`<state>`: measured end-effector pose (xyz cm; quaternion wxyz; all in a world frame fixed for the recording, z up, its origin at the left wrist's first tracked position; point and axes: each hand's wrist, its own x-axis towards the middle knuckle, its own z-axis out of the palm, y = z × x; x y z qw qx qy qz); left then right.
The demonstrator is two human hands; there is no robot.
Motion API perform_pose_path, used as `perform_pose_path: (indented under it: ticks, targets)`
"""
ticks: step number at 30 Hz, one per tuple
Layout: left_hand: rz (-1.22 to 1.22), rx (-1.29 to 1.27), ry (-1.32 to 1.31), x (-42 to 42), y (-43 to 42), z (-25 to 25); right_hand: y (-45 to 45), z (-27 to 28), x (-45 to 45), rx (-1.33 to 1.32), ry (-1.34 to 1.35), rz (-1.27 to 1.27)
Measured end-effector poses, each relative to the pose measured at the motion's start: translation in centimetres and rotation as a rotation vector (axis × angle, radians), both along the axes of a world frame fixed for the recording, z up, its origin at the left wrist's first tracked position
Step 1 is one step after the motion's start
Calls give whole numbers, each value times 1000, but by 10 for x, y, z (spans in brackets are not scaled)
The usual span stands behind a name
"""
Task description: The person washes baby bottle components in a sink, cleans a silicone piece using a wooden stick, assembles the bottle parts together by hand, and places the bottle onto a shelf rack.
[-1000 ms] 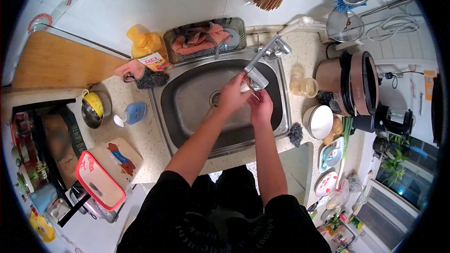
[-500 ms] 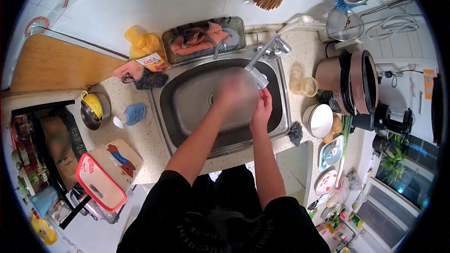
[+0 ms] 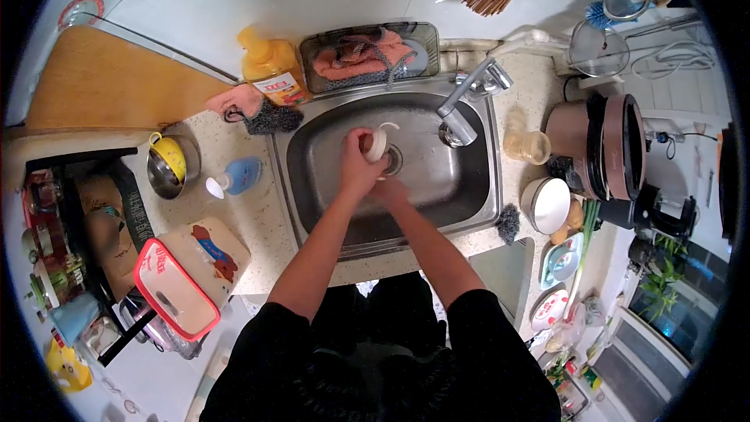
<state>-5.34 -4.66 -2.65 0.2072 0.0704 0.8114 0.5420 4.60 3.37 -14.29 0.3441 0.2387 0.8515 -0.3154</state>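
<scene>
My left hand (image 3: 361,164) is over the sink (image 3: 328,223), its fingers wrapped round a small white round piece (image 3: 378,145). A thin curved white strip stands out from its upper side; I cannot make out whether it is a lid or a small cup. My right hand (image 3: 393,192) is just below and to the right, close to the left hand, smeared by motion, so its fingers do not show clearly. The drain (image 3: 394,159) lies partly behind the hands. To their right, the faucet (image 3: 461,121) hangs over the basin.
Behind the sink stand an orange pump bottle (image 3: 269,66) and a rack (image 3: 430,31) with cloths. A blue bottle (image 3: 244,174) and a metal bowl (image 3: 164,176) are on the left counter. At the right are a glass jar (image 3: 535,147), a white bowl (image 3: 549,205) and a grey scrubber (image 3: 508,223).
Both hands have moved left and down, away from the faucet to the middle of the basin. The white piece now shows in my left hand. The view has shifted slightly.
</scene>
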Motion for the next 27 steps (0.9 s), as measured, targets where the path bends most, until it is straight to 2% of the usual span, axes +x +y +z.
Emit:
perform_pose_path:
  ticks: [3,7,10,14,17,19,20,21,22,25,27]
  targets:
    - [-96,-142,397,0,-30,5,-20,-2,-11,67,-87,-205]
    - [-2,-87,260,13,-62,24,-35,-21,-21,127,-139,-452]
    - [104,6,119,26,-81,19,-43,-32,-18,150,17,-482]
    - [99,-27,11,39,-95,18,-43,-55,-17,57,-88,-603]
    - [103,21,-46,45,-101,15,-34,-35,-18,-10,-9,-673]
    - [126,36,-91,50,-103,20,-13,-17,-25,-282,191,-960]
    - [121,64,-107,50,-103,22,0,-6,-26,-697,421,-1366]
    - [119,90,-123,50,-105,25,17,7,-27,-983,577,-1608]
    - [116,113,-142,51,-106,28,36,10,-23,-1155,665,-1733]
    - [100,95,-134,54,-104,42,98,5,-19,-1157,726,-1695]
    - [110,126,-132,57,-105,41,135,4,-16,-1536,704,-1538]
